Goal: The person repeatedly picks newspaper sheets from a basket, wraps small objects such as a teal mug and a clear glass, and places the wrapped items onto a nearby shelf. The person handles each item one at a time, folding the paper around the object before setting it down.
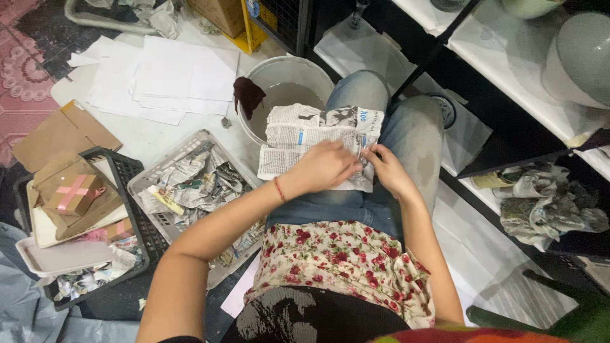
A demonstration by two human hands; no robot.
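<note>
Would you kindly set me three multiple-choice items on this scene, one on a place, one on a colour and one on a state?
1. Where does the white bucket stand?
A. On the floor beyond the person's knees
B. On the shelf
C. In the black tray

2. What colour is the ribbon on the small brown box?
A. Blue
B. Pink
C. Green

3. How is the newspaper sheet held?
A. By the left hand only
B. By neither hand
C. By both hands on the lap

Answers:
1 A, it sits on the floor ahead of the jeans.
2 B, a pink cross shows.
3 C, the left hand and right hand grip its near edge.
</note>
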